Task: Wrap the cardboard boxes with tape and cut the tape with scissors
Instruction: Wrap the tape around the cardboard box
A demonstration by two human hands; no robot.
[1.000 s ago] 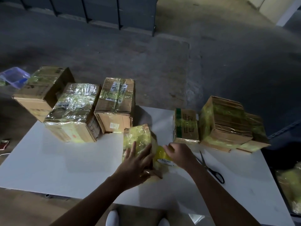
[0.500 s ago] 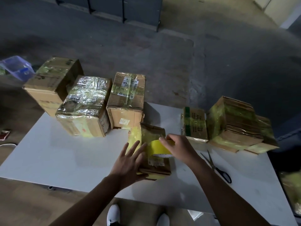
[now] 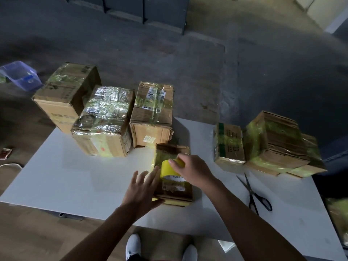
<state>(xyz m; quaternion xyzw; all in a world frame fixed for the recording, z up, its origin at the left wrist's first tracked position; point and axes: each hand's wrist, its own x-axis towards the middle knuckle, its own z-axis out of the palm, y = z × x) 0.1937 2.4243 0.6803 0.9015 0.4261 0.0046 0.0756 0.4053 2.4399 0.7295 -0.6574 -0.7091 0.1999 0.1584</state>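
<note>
- Tipped flat since earlier, the small brown cardboard box [image 3: 174,187] carries the round yellow tape roll [image 3: 168,169], gripped by my right hand [image 3: 193,171] to lay tape.
- My left hand [image 3: 143,191], fingers straight, braces its left side.

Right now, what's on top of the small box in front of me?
A yellow tape roll, gripped by the right hand, is on the small box. The left hand lies flat against its left side. Roll and hand hide part of the top.

Bare left hand [image 3: 143,189], bare right hand [image 3: 194,172], forearms [image 3: 243,213] uncovered, no sleeve in view, pair of white shoes [image 3: 133,246] with rounded toes, below the tabletop's [image 3: 75,176] near edge
</note>
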